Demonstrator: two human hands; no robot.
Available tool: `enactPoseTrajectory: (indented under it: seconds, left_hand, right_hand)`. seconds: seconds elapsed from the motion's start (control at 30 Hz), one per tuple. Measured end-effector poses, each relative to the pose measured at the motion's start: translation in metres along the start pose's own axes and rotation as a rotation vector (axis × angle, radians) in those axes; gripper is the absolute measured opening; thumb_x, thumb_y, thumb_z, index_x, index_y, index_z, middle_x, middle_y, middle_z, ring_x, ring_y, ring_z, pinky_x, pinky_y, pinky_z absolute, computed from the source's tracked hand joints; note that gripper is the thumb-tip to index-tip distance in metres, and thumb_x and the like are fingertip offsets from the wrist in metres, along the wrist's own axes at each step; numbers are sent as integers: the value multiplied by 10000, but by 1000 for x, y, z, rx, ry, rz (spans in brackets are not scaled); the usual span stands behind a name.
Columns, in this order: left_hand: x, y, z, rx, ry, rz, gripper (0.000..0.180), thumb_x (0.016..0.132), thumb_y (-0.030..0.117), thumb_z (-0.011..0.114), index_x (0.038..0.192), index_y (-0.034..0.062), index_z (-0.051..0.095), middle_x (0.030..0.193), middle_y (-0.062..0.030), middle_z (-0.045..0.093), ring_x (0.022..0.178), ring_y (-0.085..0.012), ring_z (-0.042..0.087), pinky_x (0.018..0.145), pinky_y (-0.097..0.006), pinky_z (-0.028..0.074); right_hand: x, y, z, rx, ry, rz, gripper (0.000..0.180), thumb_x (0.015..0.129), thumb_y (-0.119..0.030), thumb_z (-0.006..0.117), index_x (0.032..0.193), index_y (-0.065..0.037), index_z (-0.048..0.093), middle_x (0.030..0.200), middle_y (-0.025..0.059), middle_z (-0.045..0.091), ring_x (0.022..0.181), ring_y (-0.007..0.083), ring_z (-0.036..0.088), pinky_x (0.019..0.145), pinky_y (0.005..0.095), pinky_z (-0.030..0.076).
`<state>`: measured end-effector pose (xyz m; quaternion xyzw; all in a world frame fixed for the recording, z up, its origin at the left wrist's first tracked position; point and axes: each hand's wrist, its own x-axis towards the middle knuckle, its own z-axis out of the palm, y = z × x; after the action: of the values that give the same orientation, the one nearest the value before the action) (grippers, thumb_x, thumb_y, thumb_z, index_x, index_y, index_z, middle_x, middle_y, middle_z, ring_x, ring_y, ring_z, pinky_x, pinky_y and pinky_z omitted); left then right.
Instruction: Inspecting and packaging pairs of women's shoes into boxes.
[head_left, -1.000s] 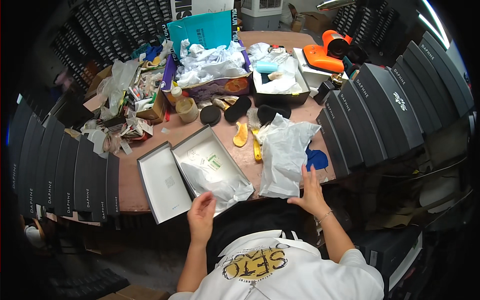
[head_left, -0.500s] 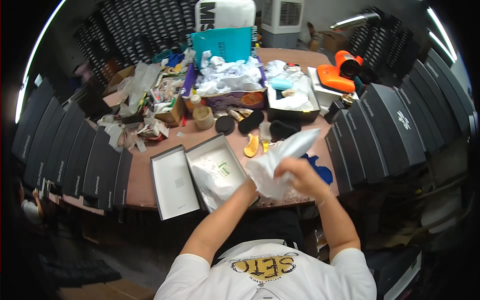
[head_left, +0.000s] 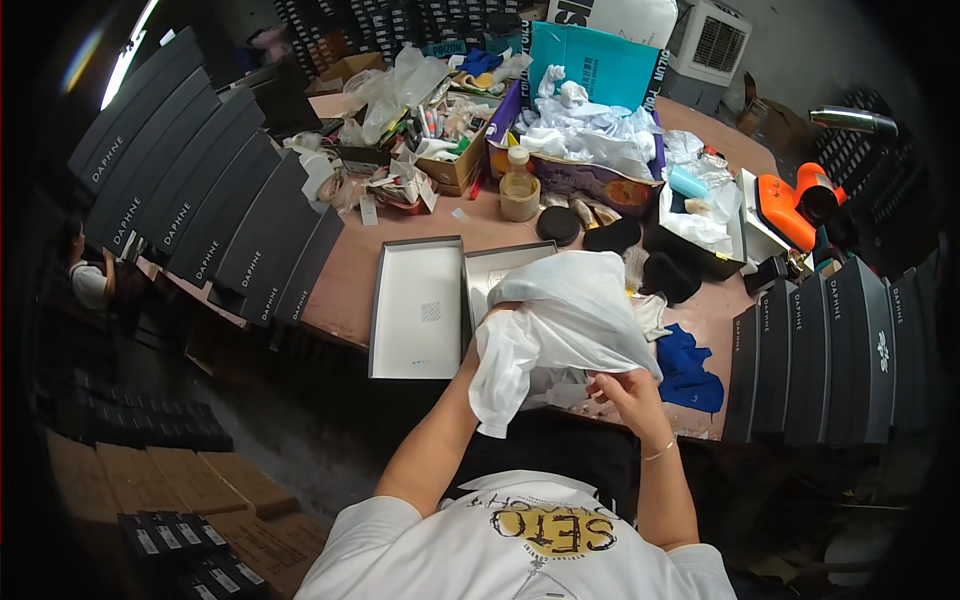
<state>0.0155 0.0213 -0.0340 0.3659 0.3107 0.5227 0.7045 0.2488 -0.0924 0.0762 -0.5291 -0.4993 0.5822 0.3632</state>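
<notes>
A thin white bag is spread between my hands above the front of the table, its loose end hanging down on the left. My right hand pinches the bag's lower right edge. Most of my left hand is covered by the bag, so its fingers are hidden. Behind the bag, partly covered by it, lies an open grey shoebox with a pale inside. Its lid lies inside-up to the left. A crumpled blue cloth is just right of my right hand.
Dark shoeboxes stand in rows at left and right. Further back are a bottle of yellowish liquid, a purple carton of crumpled white paper, black round pads and an orange heat gun.
The bag has gone from a bunched, raised shape to spread wide over the shoebox. My right hand has moved down to its edge. The whole view has turned toward the left.
</notes>
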Motion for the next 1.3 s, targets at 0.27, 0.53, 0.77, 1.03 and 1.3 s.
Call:
enactPoseTrajectory:
  seconds: [0.27, 0.53, 0.77, 1.03, 1.3]
  left_hand:
    - [72, -65, -95, -203, 492, 56, 257, 933, 230, 503, 1054, 38, 623, 936, -74, 638, 826, -171, 608, 790, -310, 501]
    - [-24, 51, 25, 1530, -67, 401, 393, 789, 185, 668, 1080, -52, 554, 1071, -240, 582, 1056, -386, 536, 912, -417, 426]
    - [-57, 58, -62, 1445, 426, 54, 372, 800, 193, 634, 1089, -23, 545, 1073, -229, 584, 1038, -409, 545, 865, -457, 451]
    - [-83, 151, -29, 484, 154, 137, 150, 895, 105, 578, 986, -12, 564, 898, -62, 636, 754, -117, 610, 657, -261, 491]
    - [-107, 50, 4, 792, 41, 389, 555, 934, 228, 574, 1367, -41, 354, 1369, -151, 420, 1264, -257, 412, 1059, -355, 316]
  right_hand:
    - [11, -25, 38, 393, 109, -244, 541, 829, -116, 692, 1304, -21, 451, 1159, 98, 576, 1002, 183, 589, 755, 307, 537]
    - [75, 31, 44, -1056, 188, -370, 898, 627, -46, 718, 1427, -99, 315, 1435, 168, 339, 1334, 345, 312, 1064, 558, 241]
    - [72, 25, 43, -822, 233, -475, 790, 759, -196, 672, 1429, -64, 274, 1423, 178, 364, 1331, 402, 294, 1054, 599, 229]
    - [60, 4, 32, -964, 224, -438, 763, 858, -397, 614, 1443, -57, 262, 1371, 254, 392, 1318, 422, 311, 1075, 519, 265]
    - [57, 28, -3, -536, 364, -285, 796, 906, -378, 557, 1454, 17, 136, 1353, 350, 387, 1259, 414, 431, 1053, 394, 332]
